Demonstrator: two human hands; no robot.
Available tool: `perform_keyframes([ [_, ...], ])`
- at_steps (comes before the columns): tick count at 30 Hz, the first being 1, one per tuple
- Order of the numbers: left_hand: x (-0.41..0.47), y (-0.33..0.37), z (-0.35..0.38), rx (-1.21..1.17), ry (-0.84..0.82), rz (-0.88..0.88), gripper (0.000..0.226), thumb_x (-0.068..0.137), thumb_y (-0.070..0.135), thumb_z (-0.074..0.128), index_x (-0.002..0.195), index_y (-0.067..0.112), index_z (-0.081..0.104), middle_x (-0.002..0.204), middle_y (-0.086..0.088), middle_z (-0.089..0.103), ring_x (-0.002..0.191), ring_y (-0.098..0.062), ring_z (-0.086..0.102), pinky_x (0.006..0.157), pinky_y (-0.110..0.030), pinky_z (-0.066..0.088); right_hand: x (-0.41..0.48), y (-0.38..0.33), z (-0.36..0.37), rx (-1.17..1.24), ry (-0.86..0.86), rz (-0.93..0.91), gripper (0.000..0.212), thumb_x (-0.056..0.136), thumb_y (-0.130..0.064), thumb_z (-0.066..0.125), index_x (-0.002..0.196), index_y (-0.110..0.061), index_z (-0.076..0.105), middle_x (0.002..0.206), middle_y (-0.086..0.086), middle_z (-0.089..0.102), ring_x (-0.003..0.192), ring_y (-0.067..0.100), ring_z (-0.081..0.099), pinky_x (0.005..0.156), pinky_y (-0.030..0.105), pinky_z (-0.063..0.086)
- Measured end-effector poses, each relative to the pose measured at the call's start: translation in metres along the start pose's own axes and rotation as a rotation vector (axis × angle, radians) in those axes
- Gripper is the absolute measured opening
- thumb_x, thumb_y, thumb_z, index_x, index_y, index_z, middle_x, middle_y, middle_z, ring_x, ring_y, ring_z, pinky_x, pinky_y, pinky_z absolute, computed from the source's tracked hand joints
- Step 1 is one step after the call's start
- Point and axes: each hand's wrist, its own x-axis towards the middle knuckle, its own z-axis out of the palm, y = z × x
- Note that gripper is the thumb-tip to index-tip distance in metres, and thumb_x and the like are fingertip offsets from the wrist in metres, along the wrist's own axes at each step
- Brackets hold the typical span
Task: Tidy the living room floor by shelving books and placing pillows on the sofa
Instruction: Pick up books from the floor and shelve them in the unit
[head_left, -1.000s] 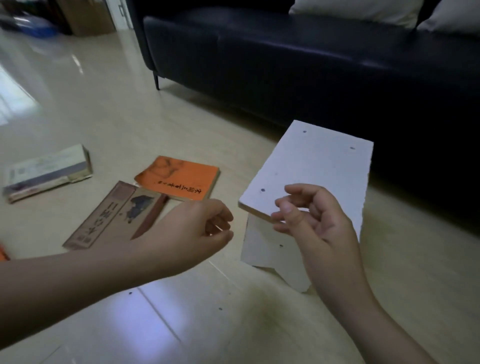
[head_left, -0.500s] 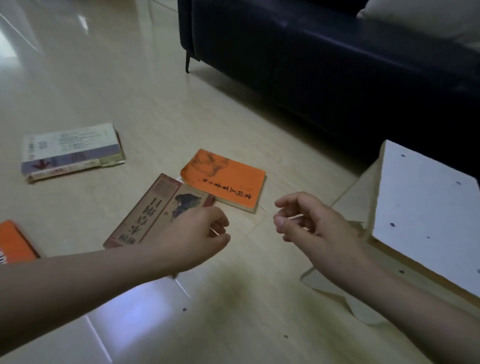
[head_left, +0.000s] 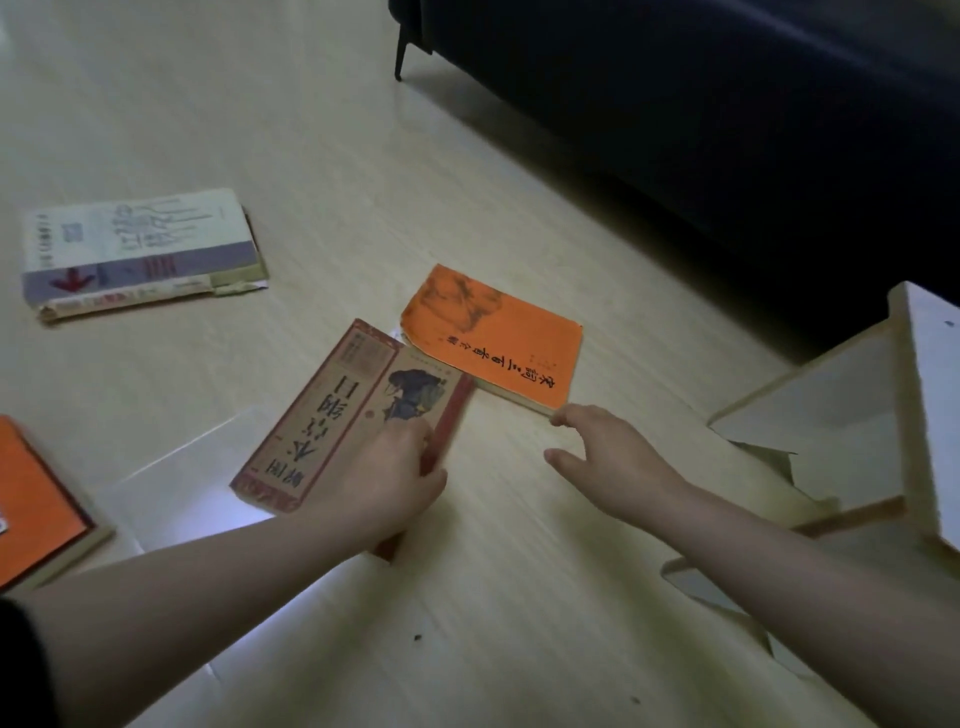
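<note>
Books (head_left: 493, 338) scattered on pale wood floor (head_left: 311, 130) | dark sofa (head_left: 727, 104) behind

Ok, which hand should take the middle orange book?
Right. The right hand is open, with a fingertip at the near corner of the orange book; the left hand holds the brown book.

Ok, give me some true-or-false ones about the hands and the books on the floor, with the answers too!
1. The left hand grips the brown book. True.
2. The right hand is a tight fist. False: its fingers are spread, reaching the corner of the orange book.
3. The white book stands upright. False: it lies flat on the floor.
4. A second orange book shows at the picture's left edge. True.
</note>
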Motion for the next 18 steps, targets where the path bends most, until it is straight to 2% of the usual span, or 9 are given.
perform_keyframes([
  [2,0.004,-0.011,0.002,0.080,-0.017,-0.025,0.030,0.081,0.041,0.063,0.099,0.021,0.050,0.099,0.003,0.050,0.087,-0.013,0.047,0.070,-0.029,0.040,0.017,0.001,0.014,-0.008,0.000,0.009,0.050,0.097,-0.032,0.051,0.142,-0.016,0.039,0.147,0.002,0.040,0.131,0.018,0.041,0.105,0.029,0.034],
  [5,0.008,-0.027,0.006,0.159,-0.019,-0.069,0.050,0.075,0.053,0.064,0.111,0.023,0.047,0.119,0.000,0.044,0.107,-0.021,0.044,0.089,-0.037,0.042,0.044,-0.001,0.035,-0.016,-0.014,-0.002,0.058,0.097,-0.031,0.051,0.148,-0.012,0.030,0.154,0.008,0.028,0.141,0.023,0.027,0.113,0.030,0.025],
  [8,0.010,-0.029,0.008,0.188,-0.031,-0.094,0.058,0.073,0.061,0.061,0.114,0.025,0.043,0.126,0.000,0.039,0.115,-0.023,0.040,0.097,-0.043,0.041,0.066,-0.001,0.047,-0.011,-0.024,0.024,0.067,0.097,-0.032,0.051,0.152,-0.012,0.018,0.161,0.012,0.010,0.148,0.026,0.010,0.118,0.033,0.012],
  [14,0.015,-0.025,0.018,0.241,-0.051,-0.136,0.083,0.069,0.064,0.065,0.133,0.022,0.032,0.149,-0.005,0.019,0.140,-0.034,0.015,0.111,-0.060,0.023,0.089,0.008,0.056,-0.024,-0.059,0.080,0.077,0.095,-0.035,0.053,0.154,-0.017,0.008,0.162,0.011,0.000,0.149,0.028,0.002,0.119,0.038,0.012],
  [18,0.015,-0.029,0.027,0.269,-0.035,-0.132,0.097,0.070,0.064,0.065,0.143,0.023,0.016,0.155,-0.005,0.002,0.144,-0.038,0.000,0.113,-0.064,0.011,0.088,0.015,0.063,-0.077,-0.084,0.068,0.082,0.094,-0.037,0.053,0.155,-0.017,0.001,0.162,0.007,-0.005,0.149,0.026,-0.002,0.119,0.039,0.013],
])
